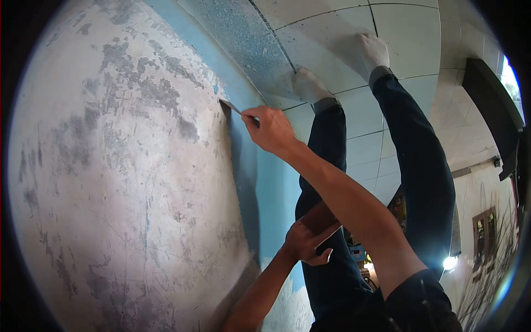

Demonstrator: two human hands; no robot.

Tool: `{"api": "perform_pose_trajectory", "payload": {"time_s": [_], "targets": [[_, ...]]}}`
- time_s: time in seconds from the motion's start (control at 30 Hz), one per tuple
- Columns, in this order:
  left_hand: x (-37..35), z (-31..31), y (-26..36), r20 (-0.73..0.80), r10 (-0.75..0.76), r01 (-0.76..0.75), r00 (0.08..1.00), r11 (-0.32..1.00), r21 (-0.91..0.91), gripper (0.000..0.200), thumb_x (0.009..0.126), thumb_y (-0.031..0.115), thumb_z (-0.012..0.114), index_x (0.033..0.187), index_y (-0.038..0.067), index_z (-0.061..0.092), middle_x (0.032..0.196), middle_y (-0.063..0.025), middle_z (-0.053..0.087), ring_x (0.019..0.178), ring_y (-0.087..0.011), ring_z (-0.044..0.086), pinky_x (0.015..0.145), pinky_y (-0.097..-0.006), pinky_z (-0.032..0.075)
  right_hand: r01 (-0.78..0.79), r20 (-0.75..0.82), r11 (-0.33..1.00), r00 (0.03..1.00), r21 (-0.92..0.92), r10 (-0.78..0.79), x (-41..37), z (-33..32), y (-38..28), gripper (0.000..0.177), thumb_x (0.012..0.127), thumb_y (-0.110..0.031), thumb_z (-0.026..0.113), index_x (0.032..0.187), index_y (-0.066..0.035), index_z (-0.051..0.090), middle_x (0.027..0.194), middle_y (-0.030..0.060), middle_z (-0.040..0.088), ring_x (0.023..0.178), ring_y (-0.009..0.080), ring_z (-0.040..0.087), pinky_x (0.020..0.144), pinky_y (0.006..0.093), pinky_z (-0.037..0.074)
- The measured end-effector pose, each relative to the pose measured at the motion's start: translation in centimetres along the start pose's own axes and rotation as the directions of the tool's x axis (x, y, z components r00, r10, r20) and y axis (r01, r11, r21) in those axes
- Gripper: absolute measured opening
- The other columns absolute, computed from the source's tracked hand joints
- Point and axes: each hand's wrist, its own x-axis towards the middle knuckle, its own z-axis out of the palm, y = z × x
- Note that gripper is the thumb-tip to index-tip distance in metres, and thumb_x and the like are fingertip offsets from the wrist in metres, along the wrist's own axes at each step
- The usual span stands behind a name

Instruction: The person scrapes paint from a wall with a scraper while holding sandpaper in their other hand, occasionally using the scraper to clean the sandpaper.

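Note:
My right hand [271, 130] is closed around a scraper [231, 107]. The thin blade meets the wall where bare plaster [182, 182] borders the light blue paint [271, 188]. Below my right forearm, my left hand [307, 242] hangs in front of my trouser leg, its thumb held apart from a stretched finger. Its other fingers are shaded and partly covered by the right forearm, and I see nothing held there. The plaster is whitish with grey, scuffed patches and fine cracks.
Pale floor tiles [343, 127] carry blue paint flakes [238, 33] along the wall's foot. My two feet [376, 52] stand on the tiles, legs in dark trousers [423, 155]. A bright light [450, 263], a small window [484, 238] and a dark bench-like piece [492, 105] are at the right.

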Motion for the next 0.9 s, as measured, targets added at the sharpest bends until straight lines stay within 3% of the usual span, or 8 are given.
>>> {"api": "perform_pose_trajectory", "payload": {"time_s": [0.1,0.2,0.33,0.4,0.5,0.6,0.7,0.9], "targets": [[0.1,-0.1,0.0,0.016,-0.014,0.014,1.000,1.000,0.004,0.058,0.090,0.047,0.052,0.129,0.011,0.074,0.129,-0.0149,0.073,0.130,-0.0398,0.063,0.115,-0.0499,0.047,-0.041,-0.035,0.999,0.999,0.008,0.041,2.3,0.7,0.4,0.018,0.094,-0.016,0.065,0.102,-0.012,0.080,0.100,0.0142,0.076,0.090,0.0381,0.072,0.081,0.0473,0.058],[0.1,-0.3,0.0,0.035,-0.035,0.036,0.999,0.999,-0.020,0.058,0.091,0.047,0.051,0.129,0.011,0.074,0.130,-0.0157,0.072,0.129,-0.0394,0.064,0.114,-0.0494,0.048,0.064,0.018,0.997,0.998,0.047,-0.065,0.7,-0.5,1.4,0.018,0.093,-0.016,0.065,0.102,-0.013,0.080,0.099,0.0139,0.076,0.090,0.0373,0.072,0.080,0.0473,0.058],[0.6,-0.7,0.3,0.035,-0.033,0.034,0.999,0.999,-0.011,0.058,0.091,0.048,0.049,0.129,0.012,0.074,0.131,-0.0159,0.072,0.129,-0.0384,0.064,0.114,-0.0493,0.049,0.004,-0.025,1.000,1.000,-0.007,-0.004,3.3,0.3,1.7,0.016,0.093,-0.018,0.067,0.101,-0.014,0.081,0.099,0.0136,0.076,0.089,0.0364,0.072,0.081,0.0463,0.059],[0.0,-0.2,0.0,0.025,-0.031,0.032,0.999,0.999,-0.021,0.060,0.082,0.042,0.057,0.135,0.016,0.071,0.132,-0.0157,0.071,0.124,-0.0368,0.067,0.108,-0.0485,0.053,-0.044,-0.007,0.999,0.999,-0.002,0.044,4.1,0.4,1.7,0.016,0.093,-0.019,0.068,0.100,-0.014,0.081,0.098,0.0134,0.076,0.089,0.0362,0.073,0.081,0.0460,0.059],[-0.1,-0.4,0.0,0.009,-0.032,0.033,0.999,0.999,-0.011,0.063,0.078,0.039,0.060,0.138,0.018,0.069,0.133,-0.0159,0.070,0.120,-0.0360,0.069,0.105,-0.0480,0.056,0.169,0.003,0.985,0.986,0.016,-0.169,2.0,-0.8,2.3,0.015,0.094,-0.017,0.071,0.102,-0.008,0.081,0.094,0.0155,0.077,0.081,0.0351,0.074,0.073,0.0428,0.058],[0.0,-0.5,-0.1,-0.006,-0.031,0.031,0.999,0.999,-0.006,0.063,0.078,0.040,0.060,0.138,0.019,0.069,0.132,-0.0159,0.071,0.119,-0.0359,0.070,0.104,-0.0478,0.057,0.105,-0.001,0.994,0.994,-0.023,-0.105,2.3,-0.8,2.0,0.016,0.094,-0.016,0.071,0.103,-0.008,0.081,0.095,0.0150,0.077,0.082,0.0352,0.074,0.073,0.0422,0.058],[-0.2,-0.2,0.0,0.005,-0.047,0.047,0.999,0.999,-0.021,0.064,0.078,0.039,0.061,0.137,0.019,0.069,0.132,-0.0154,0.071,0.118,-0.0357,0.071,0.104,-0.0476,0.057,0.028,-0.002,1.000,1.000,-0.013,-0.028,4.1,-0.3,2.2,0.015,0.094,-0.017,0.068,0.100,-0.014,0.081,0.100,0.0127,0.076,0.089,0.0360,0.073,0.079,0.0465,0.059],[0.1,-0.7,0.0,-0.003,-0.051,0.051,0.999,0.999,-0.003,0.064,0.077,0.040,0.061,0.137,0.019,0.070,0.130,-0.0149,0.072,0.117,-0.0356,0.071,0.104,-0.0474,0.057,0.139,-0.036,0.990,0.990,0.013,-0.138,1.4,-0.1,2.2,0.016,0.093,-0.013,0.065,0.098,-0.015,0.081,0.098,0.0128,0.076,0.089,0.0368,0.072,0.077,0.0468,0.059]]}}
